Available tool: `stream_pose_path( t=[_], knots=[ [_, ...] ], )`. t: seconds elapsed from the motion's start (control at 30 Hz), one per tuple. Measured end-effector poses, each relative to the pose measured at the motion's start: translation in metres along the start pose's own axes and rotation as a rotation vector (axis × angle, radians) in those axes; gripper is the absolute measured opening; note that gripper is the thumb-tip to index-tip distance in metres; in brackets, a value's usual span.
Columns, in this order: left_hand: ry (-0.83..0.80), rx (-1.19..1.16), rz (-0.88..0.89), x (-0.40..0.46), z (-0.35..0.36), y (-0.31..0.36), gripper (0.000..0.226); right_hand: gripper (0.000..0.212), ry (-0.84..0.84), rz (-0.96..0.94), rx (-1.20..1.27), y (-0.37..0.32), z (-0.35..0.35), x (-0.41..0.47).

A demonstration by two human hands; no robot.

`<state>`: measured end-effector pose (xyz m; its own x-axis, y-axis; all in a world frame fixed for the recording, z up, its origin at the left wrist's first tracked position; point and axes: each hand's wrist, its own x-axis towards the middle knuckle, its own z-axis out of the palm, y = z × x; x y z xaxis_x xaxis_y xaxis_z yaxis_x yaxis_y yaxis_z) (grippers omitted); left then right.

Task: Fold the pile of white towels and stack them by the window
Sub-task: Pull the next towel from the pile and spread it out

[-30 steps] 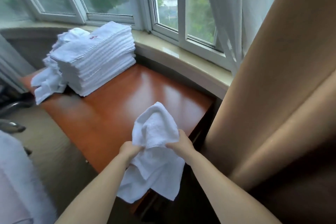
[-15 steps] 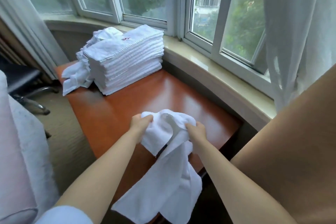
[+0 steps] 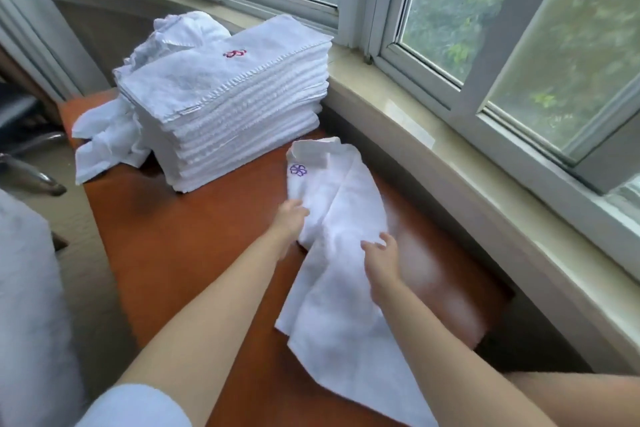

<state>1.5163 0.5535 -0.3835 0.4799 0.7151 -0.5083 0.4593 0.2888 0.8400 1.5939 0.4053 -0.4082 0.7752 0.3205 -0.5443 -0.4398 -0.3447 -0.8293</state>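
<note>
A white towel point(image 3: 337, 253) lies stretched out on the reddish wooden table point(image 3: 166, 253), its long axis running from the near edge away toward the window, slightly angled left. Its far end carries a purple flower emblem point(image 3: 298, 169) and a turned-back corner, and its near corner hangs over the table's front edge.

The right hand point(image 3: 382, 260) rests on the towel's middle with fingers loosely spread, gripping nothing. The left hand point(image 3: 290, 217) touches the towel's left edge farther up, fingers relaxed rather than closed around the cloth.

Just beyond the towel's far end stands a tall stack of folded towels point(image 3: 235, 107), the top one marked with a red emblem point(image 3: 235, 53). Unfolded towels point(image 3: 107, 139) lie crumpled behind and left of the stack. A pale windowsill point(image 3: 450, 163) curves along the table's right side beneath the window point(image 3: 485, 28).
</note>
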Motion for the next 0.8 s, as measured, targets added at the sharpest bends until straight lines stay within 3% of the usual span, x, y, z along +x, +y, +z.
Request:
stream_pose_path(
  t=[0.1, 0.17, 0.23, 0.27, 0.37, 0.5, 0.63, 0.7, 0.8],
  knots=[
    [0.027, 0.223, -0.104, -0.012, 0.010, -0.055, 0.041, 0.048, 0.158, -0.052, -0.367, 0.040, -0.013, -0.003],
    [0.032, 0.357, -0.151, -0.028, 0.011, -0.078, 0.054, 0.050, 0.253, -0.055, -0.586, 0.049, -0.028, -0.008],
    [0.027, 0.445, -0.219, -0.042, 0.012, -0.093, 0.059, 0.058, 0.251, -0.015, -0.707, 0.055, -0.041, -0.020],
    [0.011, 0.448, -0.245, -0.046, 0.012, -0.098, 0.050, 0.062, 0.232, -0.001, -0.763, 0.060, -0.046, -0.024],
    [0.095, 0.261, -0.176, -0.067, 0.015, -0.096, 0.026, 0.062, 0.056, 0.058, -0.960, 0.058, -0.063, -0.032],
    [0.482, -0.021, 0.026, -0.096, 0.005, -0.080, 0.011, 0.047, -0.362, -0.007, -0.974, 0.050, -0.078, -0.049],
    [0.669, -0.188, 0.005, -0.128, -0.008, -0.083, 0.010, 0.043, -0.232, -0.176, -0.945, 0.050, -0.078, -0.078],
    [0.494, -0.250, 0.045, -0.149, -0.008, -0.069, 0.010, 0.045, -0.271, -0.211, -0.678, 0.040, -0.080, -0.094],
    [-0.223, -0.243, -0.085, -0.192, -0.002, -0.042, 0.023, 0.052, -0.519, -0.014, -0.152, 0.029, -0.082, -0.110]
  ],
)
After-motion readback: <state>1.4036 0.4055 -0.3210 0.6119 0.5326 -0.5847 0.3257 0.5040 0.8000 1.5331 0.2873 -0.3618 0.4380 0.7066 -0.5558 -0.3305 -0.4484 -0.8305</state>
